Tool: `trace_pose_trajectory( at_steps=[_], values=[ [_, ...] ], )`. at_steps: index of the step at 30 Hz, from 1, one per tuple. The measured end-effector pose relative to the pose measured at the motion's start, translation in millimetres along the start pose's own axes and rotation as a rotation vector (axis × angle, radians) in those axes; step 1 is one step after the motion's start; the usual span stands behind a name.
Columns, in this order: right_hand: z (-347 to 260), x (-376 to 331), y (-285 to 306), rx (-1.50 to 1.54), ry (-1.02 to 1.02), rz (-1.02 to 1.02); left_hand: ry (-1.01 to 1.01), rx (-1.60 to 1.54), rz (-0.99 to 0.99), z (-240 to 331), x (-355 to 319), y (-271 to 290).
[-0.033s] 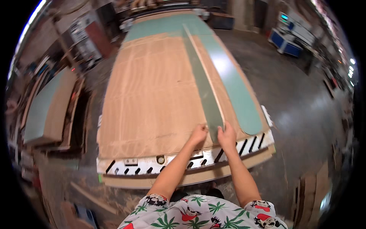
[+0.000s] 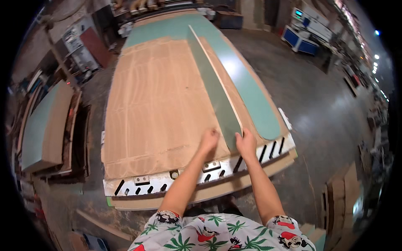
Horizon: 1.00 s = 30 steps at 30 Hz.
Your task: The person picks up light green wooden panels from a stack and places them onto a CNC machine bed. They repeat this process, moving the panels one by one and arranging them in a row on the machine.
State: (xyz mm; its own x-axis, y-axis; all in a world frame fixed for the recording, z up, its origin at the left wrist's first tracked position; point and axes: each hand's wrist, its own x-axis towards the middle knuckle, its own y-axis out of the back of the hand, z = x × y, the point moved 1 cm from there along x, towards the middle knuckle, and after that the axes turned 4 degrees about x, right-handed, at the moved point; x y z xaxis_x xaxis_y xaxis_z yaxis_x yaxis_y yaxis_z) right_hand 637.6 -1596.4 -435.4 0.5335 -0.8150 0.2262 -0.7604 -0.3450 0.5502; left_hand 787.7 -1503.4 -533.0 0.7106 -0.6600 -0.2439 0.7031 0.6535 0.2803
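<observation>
A long narrow board (image 2: 217,100) with a green face and a pale edge stands on its long edge, running away from me. My right hand (image 2: 246,143) is closed around its near end, thumb on the green face. Just left of that end is my left hand (image 2: 209,141), apart from the board, low over the brown worktop. Its fingers are curled; what they hold, if anything, is hidden. Under both hands lies a wide brown sheet (image 2: 155,100) with wavy marks. Right of the standing board is a flat green strip (image 2: 251,94) with a rounded near end.
The machine table's white front edge (image 2: 194,175) has slanted black slots and metal fittings. Stacked green-topped boards (image 2: 42,125) stand on the left. A blue and white machine (image 2: 299,39) is at the far right. Wood pieces (image 2: 341,201) lie at the lower right.
My left hand has moved left, away from the board's near end. My right hand keeps its grip on the board. The whole view has shifted slightly.
</observation>
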Motion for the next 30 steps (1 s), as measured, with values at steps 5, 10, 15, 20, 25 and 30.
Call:
trace_pose_trajectory(
  at_steps=[5, 10, 15, 20, 25, 30],
  values=[
    [-48.6, -81.0, 110.6, -0.179, -0.107, 0.138, 0.099, -0.109, 0.052, 45.8, 31.0, 14.5],
    [-123.0, -215.2, 235.9, -0.022, -0.16, 0.295, 0.158, -0.612, -0.362, -44.8, 144.9, 26.0],
    [-127.5, -409.4, 309.3, 0.378, -0.191, 0.648, 0.165, -0.808, -0.513, 101.2, -89.6, -62.8],
    [-47.1, -522.6, 330.2, 0.116, -0.384, 1.074, 0.186, -0.683, -0.789, 51.2, -152.9, -233.3],
    [29.0, -656.4, 247.9, -0.526, -0.542, 2.083, 0.375, -0.742, -1.168, -4.5, -269.9, -329.4],
    [21.7, -774.0, 124.6, -0.222, -0.763, 2.464, 0.26, -0.46, -1.365, -28.7, -387.2, -379.6]
  ],
)
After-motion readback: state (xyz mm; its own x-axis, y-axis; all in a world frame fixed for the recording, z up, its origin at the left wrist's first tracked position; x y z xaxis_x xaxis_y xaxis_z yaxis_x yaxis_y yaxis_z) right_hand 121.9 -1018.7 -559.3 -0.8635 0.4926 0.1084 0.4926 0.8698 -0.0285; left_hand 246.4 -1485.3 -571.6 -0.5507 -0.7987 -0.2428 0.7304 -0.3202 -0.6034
